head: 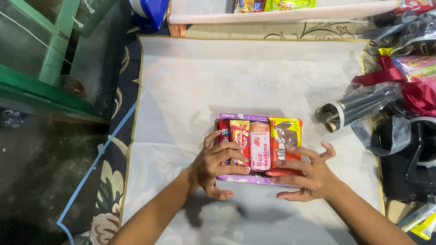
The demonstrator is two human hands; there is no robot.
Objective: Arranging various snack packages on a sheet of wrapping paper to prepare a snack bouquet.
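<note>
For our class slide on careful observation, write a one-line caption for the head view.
Two hands steady a row of snack packets on a white sheet.

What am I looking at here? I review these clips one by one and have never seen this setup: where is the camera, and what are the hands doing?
The single picture comes from a camera worn on a person's head, looking down at their own bare hands. A large white translucent sheet lies spread on a patterned mat. In its middle sits a bundle of snack packets on a purple base. The left hand rests fingers across the packets; the right hand presses the bundle's near right side. Rolled dark sheets and red ribbon lie to the right.
</note>
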